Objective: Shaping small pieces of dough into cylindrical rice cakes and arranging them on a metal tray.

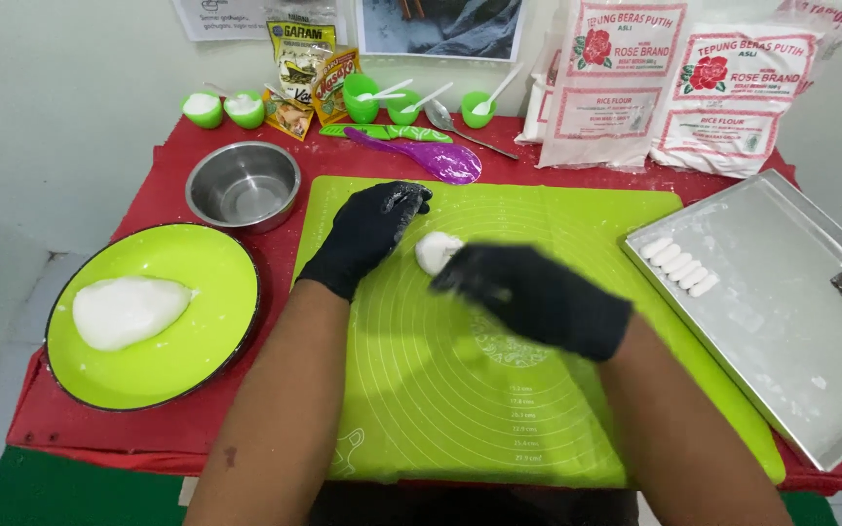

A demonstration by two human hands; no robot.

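Working over the green silicone mat (pixel 538 390) at frame centre, both black-gloved hands attend to one small white dough piece (pixel 435 249).

Head view:
- The right hand (pixel 538 297) lies palm-down just right of and below the dough piece, its fingertips touching the lump. The hand is motion-blurred; whether the fingers pinch the dough or only press against it cannot be told.
- The left hand (pixel 370 229) rests flat on the mat just left of the dough, fingers loosely curled and dusted with white flour, holding nothing. Its position suggests it steadies the mat.
- The dough piece is matte white, rounded and slightly lumpy, sitting directly on the mat between the two hands.
- A metal tray (pixel 791 321) at the right edge carries a short row of shaped white pieces (pixel 679 265), set within easy reach of the right hand.
- A green plate (pixel 197 341) at lower left holds a large white dough mass (pixel 124 310), close to the left hand.
- An empty steel bowl (pixel 244 185), a purple scoop (pixel 431 156), small green cups (pixel 221 109) and flour bags (pixel 674 83) line the upper part of the frame, kept off the working surface.
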